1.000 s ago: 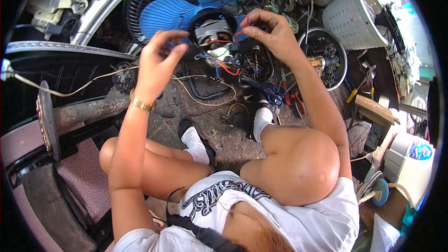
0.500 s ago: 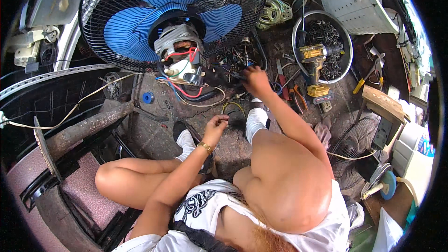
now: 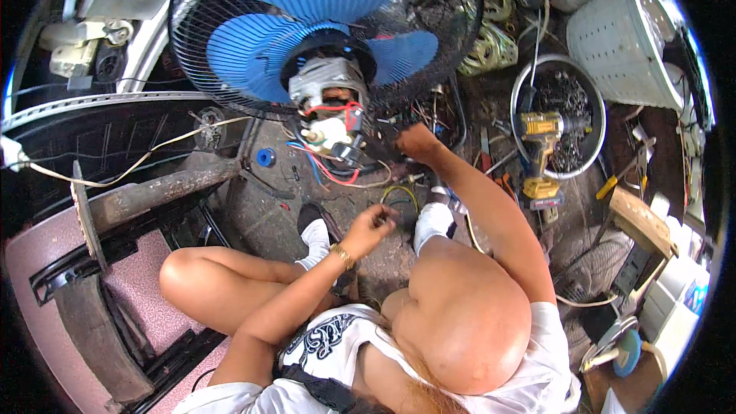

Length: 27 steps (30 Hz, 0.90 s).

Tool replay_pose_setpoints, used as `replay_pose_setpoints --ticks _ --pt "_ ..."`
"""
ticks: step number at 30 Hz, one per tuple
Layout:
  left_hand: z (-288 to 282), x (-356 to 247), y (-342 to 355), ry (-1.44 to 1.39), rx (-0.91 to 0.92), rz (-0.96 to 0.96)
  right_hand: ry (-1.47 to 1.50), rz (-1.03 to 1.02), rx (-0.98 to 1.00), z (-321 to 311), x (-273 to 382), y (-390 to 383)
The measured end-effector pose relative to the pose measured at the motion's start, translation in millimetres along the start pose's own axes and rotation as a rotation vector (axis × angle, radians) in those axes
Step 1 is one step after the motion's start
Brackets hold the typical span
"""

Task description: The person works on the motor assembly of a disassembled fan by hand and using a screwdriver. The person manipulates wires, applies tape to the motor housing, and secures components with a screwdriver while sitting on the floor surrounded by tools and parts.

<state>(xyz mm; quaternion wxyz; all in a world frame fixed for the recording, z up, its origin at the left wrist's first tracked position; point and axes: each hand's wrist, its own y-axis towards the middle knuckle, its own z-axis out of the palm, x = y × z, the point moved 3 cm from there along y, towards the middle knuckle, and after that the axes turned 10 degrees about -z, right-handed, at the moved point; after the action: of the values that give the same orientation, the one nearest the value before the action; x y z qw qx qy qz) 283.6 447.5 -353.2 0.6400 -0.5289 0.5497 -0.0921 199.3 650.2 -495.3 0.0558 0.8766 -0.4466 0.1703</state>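
While the fan point(image 3: 330, 38) lies tipped back on the dirty floor point(image 3: 261, 215) with its motor point(image 3: 328, 88) bared, both hands work low in front of it. Right hand point(image 3: 416, 142) reaches into the wire tangle point(image 3: 418, 111) just beside the motor, fingers curled down; can't tell if it's actually gripping anything. Left hand point(image 3: 368, 230) hovers near the white-socked feet, fingers pinched narrow on something thin, too small to make out, maybe the yellow-green wire loop point(image 3: 400, 193) just beside it. Blue plastic blades sit inside a black wire cage, with red and blue leads spilling from the metal motor. A yellow cordless drill point(image 3: 540, 146) rests across a round metal tub point(image 3: 558, 116) of bits, probably parked within reach at the right.
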Motion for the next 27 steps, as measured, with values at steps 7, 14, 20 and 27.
replay_pose_setpoints --ticks 7,14,20,27 --pt "-70 -152 -113 0.413 -0.054 0.584 0.454 0.456 -0.899 -99 10 -59" --pt "-108 -240 -134 0.013 -0.340 0.687 1.377 0.324 -1.000 -327 111 -68" --pt "-94 -248 -131 -0.608 -0.042 0.664 1.500 0.205 -0.812 -365 134 -54" --pt "-116 -244 -127 -0.844 0.131 0.659 1.574 0.276 -0.761 -361 134 -40"
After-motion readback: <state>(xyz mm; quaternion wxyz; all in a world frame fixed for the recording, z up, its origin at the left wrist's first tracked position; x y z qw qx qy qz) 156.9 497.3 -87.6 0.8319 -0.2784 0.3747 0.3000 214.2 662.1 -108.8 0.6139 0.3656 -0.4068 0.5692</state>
